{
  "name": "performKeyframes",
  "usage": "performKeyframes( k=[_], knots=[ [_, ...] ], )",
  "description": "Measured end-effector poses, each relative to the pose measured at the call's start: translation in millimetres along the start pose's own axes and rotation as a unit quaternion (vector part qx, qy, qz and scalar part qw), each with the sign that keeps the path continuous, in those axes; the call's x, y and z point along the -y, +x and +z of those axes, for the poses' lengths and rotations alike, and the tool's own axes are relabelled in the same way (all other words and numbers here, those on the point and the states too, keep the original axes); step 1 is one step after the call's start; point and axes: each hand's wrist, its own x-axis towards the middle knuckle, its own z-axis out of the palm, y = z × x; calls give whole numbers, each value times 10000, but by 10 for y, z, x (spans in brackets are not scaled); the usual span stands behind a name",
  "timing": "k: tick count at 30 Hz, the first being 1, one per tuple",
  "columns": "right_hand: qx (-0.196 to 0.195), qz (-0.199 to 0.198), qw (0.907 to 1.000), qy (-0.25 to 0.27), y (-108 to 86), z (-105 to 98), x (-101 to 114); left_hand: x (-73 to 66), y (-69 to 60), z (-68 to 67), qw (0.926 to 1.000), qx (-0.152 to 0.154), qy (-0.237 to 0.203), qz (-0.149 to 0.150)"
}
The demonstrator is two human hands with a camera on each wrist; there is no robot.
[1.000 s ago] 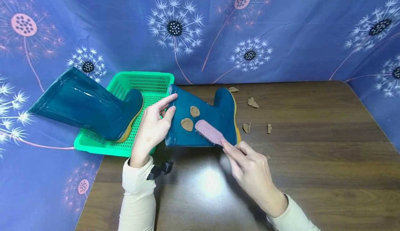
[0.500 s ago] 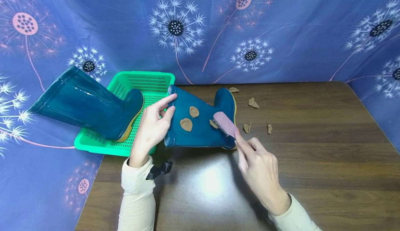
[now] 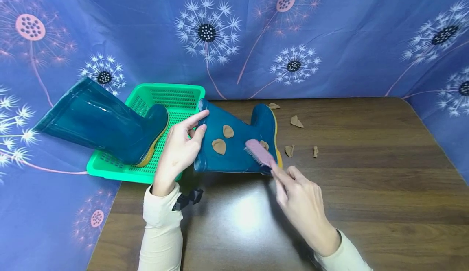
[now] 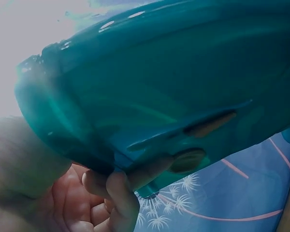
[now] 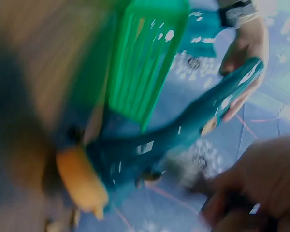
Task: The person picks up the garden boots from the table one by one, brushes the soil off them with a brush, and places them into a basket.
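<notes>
A teal rubber boot [image 3: 242,120] with a yellow sole lies on its side, its opening toward the left. The left hand [image 3: 179,151] grips the rim of the opening, index finger along the shaft and thumb beside it. Pinched by its handle in the right hand [image 3: 304,204], a pink brush [image 3: 259,152] has its bristles down at the shaft's lower part. Two brown clay-like patches, one round [image 3: 228,131] and one larger [image 3: 219,146], stick to the shaft. Partly behind the brush shows a further brown piece [image 3: 264,145]. The right wrist view is blurred.
Another teal boot [image 3: 99,120] leans in a green basket [image 3: 121,174] at the left. Several brown bits, including one [image 3: 289,150] by the sole, lie on the wooden table [image 3: 381,161]. A patterned blue cloth [image 3: 348,18] hangs behind.
The right hand moved the brush right toward the foot of the boot, then slightly back left. The brown piece once beside the brush head now shows farther right. The left hand stayed at the rim.
</notes>
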Motion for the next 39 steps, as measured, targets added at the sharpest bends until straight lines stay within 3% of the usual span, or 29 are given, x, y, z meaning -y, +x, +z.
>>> performKeyframes(
  k=[2, 6, 9, 13, 18, 23, 26, 31, 39],
  knots=[
    [-76, 166, 9994, -300, 1, -4, -14, 0, -2, -3, 10000, 3, 11, -12],
    [9, 224, 9993, -292, -6, -20, -42, 4, -3, -6, 10000, -14, 36, -22],
    [99, 364, 9975, -595, -24, -28, -84, 2, 0, -1, 10000, 28, 16, -5],
    [-78, 600, 9933, -983, -38, -27, -162, -9, 3, -17, 10000, 77, 18, -20],
    [23, -49, 9997, -231, -64, -9, -203, -18, 14, -31, 9999, 100, 28, -32],
    [47, 224, 9987, -462, -38, -5, -218, -19, 15, -53, 9999, 87, 36, -76],
    [41, 297, 9995, -40, -15, 14, -198, -8, 15, -48, 9999, 71, 43, -82],
    [66, -42, 9942, 1070, 34, 90, -91, -2, 19, -32, 10000, 25, 65, 11],
    [57, -119, 9938, 1104, 268, 174, 85, -14, 24, -22, 9999, 20, 96, 113]
  ],
)
